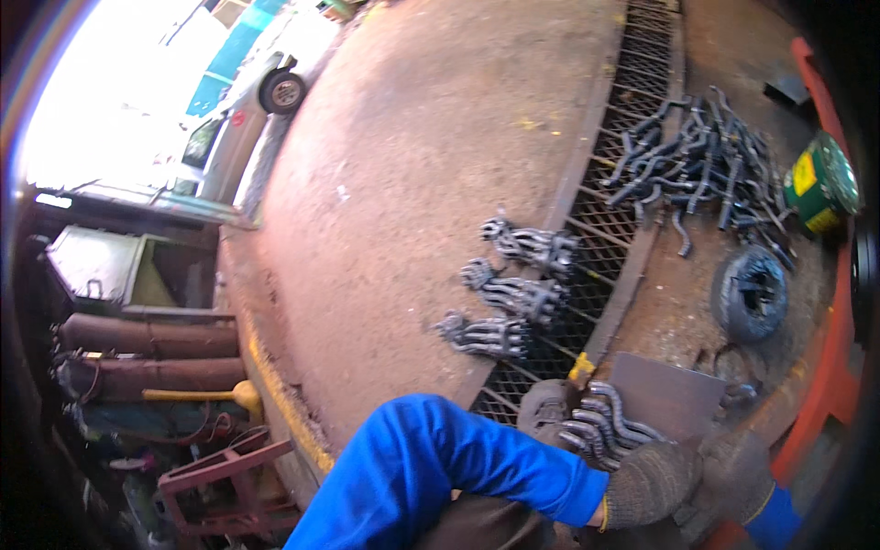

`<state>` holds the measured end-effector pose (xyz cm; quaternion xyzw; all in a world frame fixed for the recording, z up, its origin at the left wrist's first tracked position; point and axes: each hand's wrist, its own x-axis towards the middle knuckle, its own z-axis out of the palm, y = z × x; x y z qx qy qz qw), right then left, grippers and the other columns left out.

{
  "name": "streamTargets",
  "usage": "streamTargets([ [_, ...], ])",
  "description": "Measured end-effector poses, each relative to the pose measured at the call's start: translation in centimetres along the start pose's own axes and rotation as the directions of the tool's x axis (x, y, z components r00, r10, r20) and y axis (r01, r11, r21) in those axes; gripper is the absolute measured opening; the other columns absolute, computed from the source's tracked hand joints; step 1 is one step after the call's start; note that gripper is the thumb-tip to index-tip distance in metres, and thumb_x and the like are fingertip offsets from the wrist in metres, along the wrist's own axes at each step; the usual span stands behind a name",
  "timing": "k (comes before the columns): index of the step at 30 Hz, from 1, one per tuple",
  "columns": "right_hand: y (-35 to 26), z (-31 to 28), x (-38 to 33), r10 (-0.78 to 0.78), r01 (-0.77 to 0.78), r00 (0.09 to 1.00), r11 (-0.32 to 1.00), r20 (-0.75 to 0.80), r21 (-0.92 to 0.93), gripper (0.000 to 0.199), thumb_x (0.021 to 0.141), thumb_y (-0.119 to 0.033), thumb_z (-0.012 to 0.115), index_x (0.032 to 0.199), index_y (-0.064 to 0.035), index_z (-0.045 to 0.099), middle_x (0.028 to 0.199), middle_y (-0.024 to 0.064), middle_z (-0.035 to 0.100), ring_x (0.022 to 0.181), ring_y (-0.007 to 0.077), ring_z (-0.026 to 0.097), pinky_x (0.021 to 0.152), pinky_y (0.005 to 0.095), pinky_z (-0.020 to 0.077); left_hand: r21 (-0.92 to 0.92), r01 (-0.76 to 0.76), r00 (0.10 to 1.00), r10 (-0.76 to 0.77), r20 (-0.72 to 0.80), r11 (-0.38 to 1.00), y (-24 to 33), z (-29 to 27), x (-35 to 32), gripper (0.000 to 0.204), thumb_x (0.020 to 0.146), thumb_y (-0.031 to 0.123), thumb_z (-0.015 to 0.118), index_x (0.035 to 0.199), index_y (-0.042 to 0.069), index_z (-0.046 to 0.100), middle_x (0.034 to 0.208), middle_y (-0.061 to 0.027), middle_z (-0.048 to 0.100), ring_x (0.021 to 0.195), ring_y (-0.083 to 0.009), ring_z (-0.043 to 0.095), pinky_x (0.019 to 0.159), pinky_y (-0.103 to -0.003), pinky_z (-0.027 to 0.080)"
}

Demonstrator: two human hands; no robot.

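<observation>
My gloved left hand (653, 483) reaches in from a blue sleeve at the lower right, its fingers curled toward my right hand. Right beside it, my gloved right hand (736, 472) is curled too, and the two gloves meet. Whatever they hold is too small or hidden to make out. Several bent metal rods (605, 426) lie side by side just past my left glove, which covers their near ends. A flat brown metal plate (669, 396) lies beyond both hands, next to these rods.
Three bundles of bent rods (495, 336) lie by the floor grating (610, 220). Farther off is a loose pile of bent rods (701, 160). A dark wrapped coil (749, 291), a green tin (820, 183) and a red frame (830, 302) line the right. Rusty cylinders (151, 376) lie left.
</observation>
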<state>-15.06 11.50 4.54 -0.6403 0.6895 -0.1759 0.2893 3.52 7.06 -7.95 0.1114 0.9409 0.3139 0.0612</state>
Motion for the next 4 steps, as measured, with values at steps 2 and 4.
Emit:
streamTargets([
  [2, 1.1, 1.8, 0.0, -0.016, 0.018, 0.999, 0.999, -0.039, 0.041, 0.019, 0.085, -0.014, 0.064, 0.1, -0.0037, 0.068, 0.085, 0.0119, 0.069, 0.073, 0.0326, 0.067, 0.059, 0.0424, 0.0526, -0.296, -0.024, 0.999, 0.009, -0.053, 0.955, -1.0, 0.4, -0.4, 0.047, 0.102, 0.023, 0.036, 0.145, 0.006, 0.044, 0.145, -0.0129, 0.048, 0.132, -0.0246, 0.048, 0.113, -0.037, 0.038],
  [4, 2.2, 3.2, -0.5, -0.019, 0.022, 0.998, 0.998, -0.056, 0.063, 0.021, 0.085, -0.015, 0.064, 0.103, -0.0037, 0.068, 0.086, 0.0118, 0.07, 0.074, 0.0325, 0.067, 0.06, 0.042, 0.053, -0.199, -0.179, 0.957, 0.124, -0.261, 0.964, -1.9, 4.9, -0.6, 0.047, 0.102, 0.024, 0.037, 0.145, 0.006, 0.044, 0.145, -0.0139, 0.048, 0.132, -0.0253, 0.048, 0.113, -0.039, 0.038],
])
